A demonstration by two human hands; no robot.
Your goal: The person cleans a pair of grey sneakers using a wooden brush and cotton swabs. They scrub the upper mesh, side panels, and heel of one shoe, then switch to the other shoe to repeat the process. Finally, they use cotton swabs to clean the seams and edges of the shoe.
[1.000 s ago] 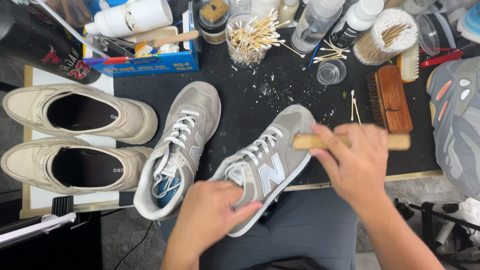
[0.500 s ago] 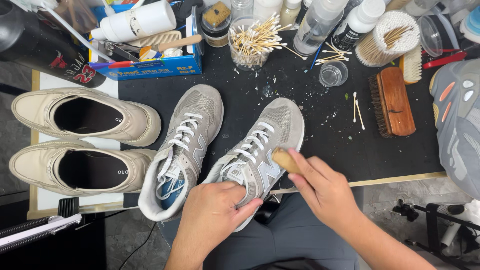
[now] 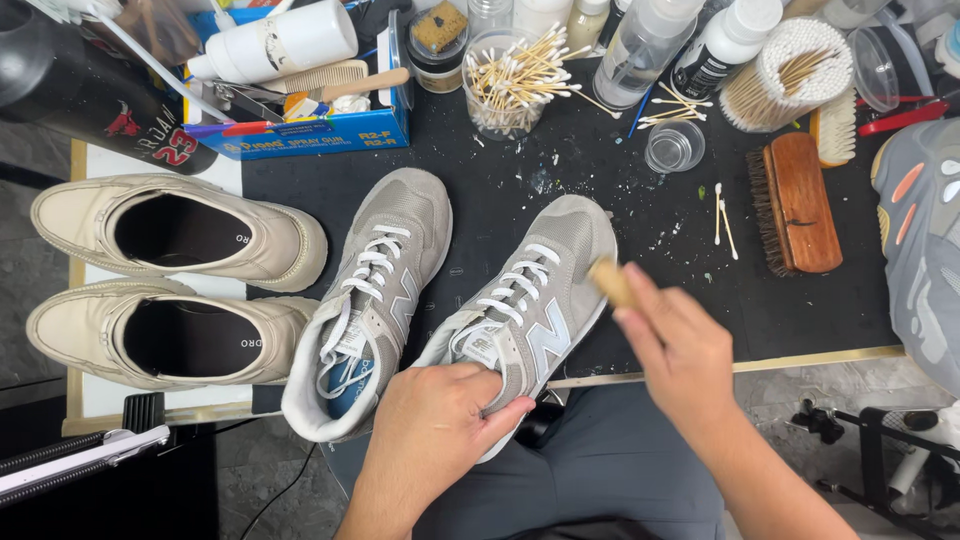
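Observation:
Two grey suede sneakers with white laces lie on a black mat (image 3: 640, 300). My left hand (image 3: 440, 420) grips the heel of the right-hand sneaker (image 3: 545, 290), thumb at its collar. My right hand (image 3: 675, 350) holds a small wooden-handled brush (image 3: 612, 282) whose end rests against that sneaker's outer side near the midfoot. The bristles are hidden behind the handle and my fingers. The other grey sneaker (image 3: 375, 290) lies just to the left, untouched.
A pair of beige shoes (image 3: 170, 285) sits at the left. Along the back are a blue box of tools (image 3: 310, 130), cups of cotton swabs (image 3: 505, 85), bottles (image 3: 640, 45) and a large wooden brush (image 3: 800, 200). A grey-and-orange shoe (image 3: 925, 240) lies at the right edge.
My right hand has drawn the brush from the toe area back along the sneaker's side and turned it end-on. My left hand keeps its grip on the heel.

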